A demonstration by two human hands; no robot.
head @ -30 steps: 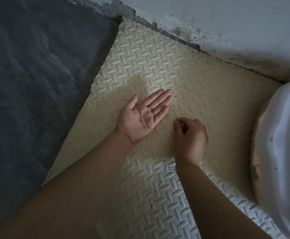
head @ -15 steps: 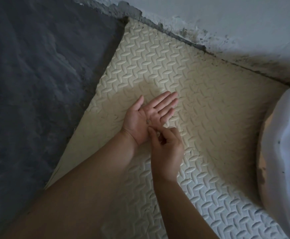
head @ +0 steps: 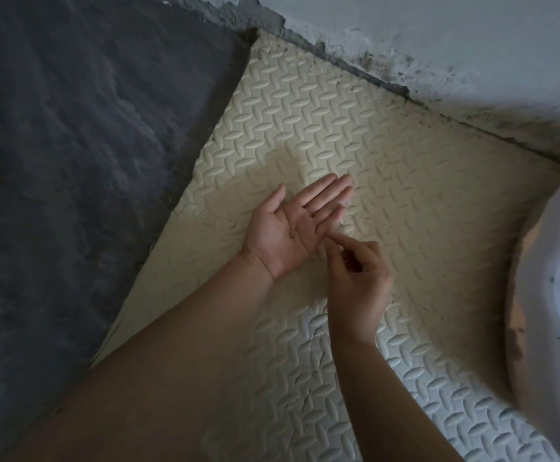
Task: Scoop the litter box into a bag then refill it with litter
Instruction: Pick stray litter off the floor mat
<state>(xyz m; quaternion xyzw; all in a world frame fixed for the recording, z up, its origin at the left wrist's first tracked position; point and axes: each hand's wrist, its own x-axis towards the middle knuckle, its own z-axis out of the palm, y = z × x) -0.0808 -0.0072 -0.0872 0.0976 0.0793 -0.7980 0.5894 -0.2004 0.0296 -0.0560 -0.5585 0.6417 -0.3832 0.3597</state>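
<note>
over the foam mat [head: 305, 128], the left hand [head: 285, 225] lies spread, bearing litter grains [head: 292, 233]. the right hand [head: 358, 278] pinches beside it, contents unclear. they look light, loose: pinch singly.

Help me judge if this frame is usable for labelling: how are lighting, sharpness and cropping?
Head view: dim, with a soft brighter patch on the foam mat around the left hand; the dark floor loses detail. Head view: the right hand looks sharp, though the specks on the left palm are too small to identify. Head view: the white container is cropped at the right edge.
</note>
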